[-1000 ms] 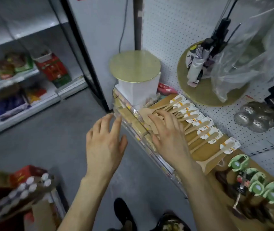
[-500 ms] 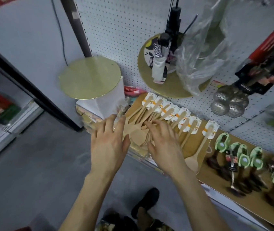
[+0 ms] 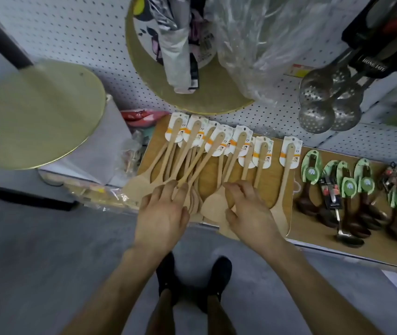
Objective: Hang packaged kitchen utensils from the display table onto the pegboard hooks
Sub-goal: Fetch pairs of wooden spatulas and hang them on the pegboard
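left hand (image 3: 161,215): bare, forearm bare to the frame edge | right hand (image 3: 250,213): bare, forearm likewise bare | footwear: two black round-toed shoes (image 3: 221,270), below the brown wooden display table (image 3: 313,229) | legs: bare shins, further below that table

White letters, roughly "HONG TAI", stand on the black card (image 3: 371,62) hanging on the pegboard (image 3: 71,32); print on the spoon tags (image 3: 289,153) is too small to read.

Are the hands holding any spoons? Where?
The left hand rests straight fingers on the wide ends of the pale wooden spoons. The right hand curls fingers over them; a grip cannot be told.
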The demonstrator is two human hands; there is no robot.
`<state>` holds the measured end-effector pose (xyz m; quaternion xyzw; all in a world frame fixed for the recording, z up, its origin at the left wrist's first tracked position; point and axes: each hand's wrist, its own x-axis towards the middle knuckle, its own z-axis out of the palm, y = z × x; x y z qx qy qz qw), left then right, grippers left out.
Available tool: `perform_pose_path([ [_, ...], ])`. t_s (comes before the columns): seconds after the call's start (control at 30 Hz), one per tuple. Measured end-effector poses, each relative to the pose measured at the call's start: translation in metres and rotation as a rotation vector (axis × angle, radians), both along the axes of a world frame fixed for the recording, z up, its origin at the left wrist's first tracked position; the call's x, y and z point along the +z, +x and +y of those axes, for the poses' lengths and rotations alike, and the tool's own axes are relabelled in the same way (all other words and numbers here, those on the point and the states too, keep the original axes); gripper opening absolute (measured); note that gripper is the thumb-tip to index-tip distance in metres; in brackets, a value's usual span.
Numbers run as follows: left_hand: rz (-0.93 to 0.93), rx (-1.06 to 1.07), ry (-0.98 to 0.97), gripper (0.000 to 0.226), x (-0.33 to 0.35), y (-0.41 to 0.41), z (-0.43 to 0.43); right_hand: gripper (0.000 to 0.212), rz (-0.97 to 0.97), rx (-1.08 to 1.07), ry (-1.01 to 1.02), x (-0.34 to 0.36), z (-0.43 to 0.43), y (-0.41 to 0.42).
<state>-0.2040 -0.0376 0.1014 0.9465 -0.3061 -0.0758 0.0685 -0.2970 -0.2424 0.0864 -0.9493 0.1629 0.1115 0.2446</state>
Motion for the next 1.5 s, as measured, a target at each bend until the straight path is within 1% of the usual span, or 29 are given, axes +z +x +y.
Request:
perform_pose_path([
  [0.13, 0.032, -0.142, 0.049, 0.056, -0.05, 0.049, -0.02, 0.065, 0.054, -0.076, 0.06, -0.054, -0.012, 0.02],
  [0.2, 0.029, -0.192, 0.103, 0.057, -0.073, 0.072, -0.031, 0.066, 0.095, -0.147, 0.13, -0.078, -0.016, 0.033],
  [0.27, 0.03, -0.23, 0.152, 0.056, -0.095, 0.091, -0.042, 0.067, 0.127, -0.177, 0.156, -0.102, -0.02, 0.045],
  [0.4, 0.061, -0.271, 0.184, 0.053, -0.131, 0.122, -0.068, 0.068, 0.178, -0.097, 0.1, -0.141, -0.029, 0.065],
  [0.53, 0.112, -0.297, 0.23, 0.048, -0.159, 0.133, -0.093, 0.066, 0.177, -0.199, 0.126, -0.164, -0.037, 0.083],
  [0.67, 0.217, -0.266, 0.217, 0.055, -0.18, 0.133, -0.107, 0.06, 0.155, -0.324, 0.185, -0.177, -0.043, 0.096],
  [0.77, 0.243, -0.232, 0.169, 0.053, -0.19, 0.132, -0.111, 0.059, 0.098, -0.47, 0.269, -0.184, -0.045, 0.111],
  [0.83, 0.256, -0.222, 0.128, 0.056, -0.195, 0.134, -0.111, 0.057, 0.043, -0.684, 0.435, -0.187, -0.045, 0.123],
  [0.9, 0.32, -0.194, 0.078, 0.064, -0.198, 0.137, -0.11, 0.054, -0.024, -0.863, 0.587, -0.188, -0.044, 0.133],
  [0.97, 0.402, -0.161, 0.013, 0.066, -0.198, 0.141, -0.108, 0.051, -0.06, -0.926, 0.616, -0.187, -0.043, 0.134],
  [1.03, 0.468, -0.129, -0.062, 0.063, -0.197, 0.143, -0.103, 0.047, -0.086, -0.952, 0.609, -0.185, -0.043, 0.129],
  [1.13, 0.503, -0.101, -0.169, 0.055, -0.192, 0.143, -0.092, 0.044, -0.115, -0.984, 0.659, -0.176, -0.043, 0.115],
  [1.27, 0.593, -0.012, -0.377, 0.049, -0.18, 0.131, -0.068, 0.066, -0.112, -0.927, 0.81, -0.158, -0.029, 0.09],
  [1.37, 0.677, 0.039, -0.489, 0.047, -0.168, 0.119, -0.047, 0.081, -0.139, -0.885, 0.875, -0.145, -0.013, 0.07],
  [1.5, 0.748, 0.077, -0.598, 0.055, -0.15, 0.106, -0.023, 0.088, -0.174, -0.809, 0.904, -0.126, 0.01, 0.046],
])
